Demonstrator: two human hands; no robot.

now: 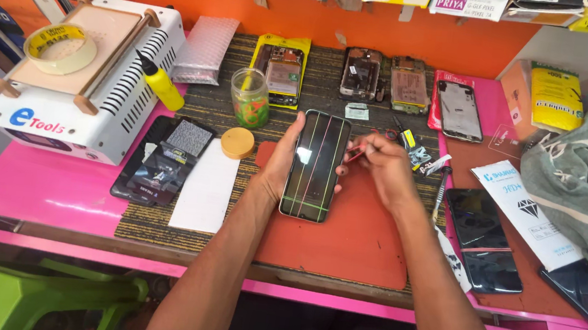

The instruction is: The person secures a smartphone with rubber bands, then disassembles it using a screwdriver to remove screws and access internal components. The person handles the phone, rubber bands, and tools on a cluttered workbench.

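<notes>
We take the smartphone (316, 166) as our landmark and read the bench from left to right; far to its left stands a white heating machine (105, 87) with a roll of tape (61, 47) lying on top; nearer the phone, still on its left, we see a yellow squeeze bottle (160, 83), a clear jar (250, 98) with green and orange bits inside, a round tan lid (237, 142) and a white sheet (206, 193). Our left hand (281, 160) cups the phone's left edge, fingers curled behind it and thumb up along the side, closed on it; the phone is lifted slightly over the orange mat (344, 243), its long axis running away from us, top tipped a little to the right, its cracked screen showing coloured lines. Our right hand (380, 163) sits just beside the phone's right edge, fingers pinched shut on a small red tool (355, 154) whose tip touches or nearly touches that edge; we cannot tell which. So the phone lies between both hands, the left carrying it, the right working from the side. Beyond it lie opened phone frames (360, 74); to its right lie dark phones (483, 239) and a grey cloth (573, 180).
</notes>
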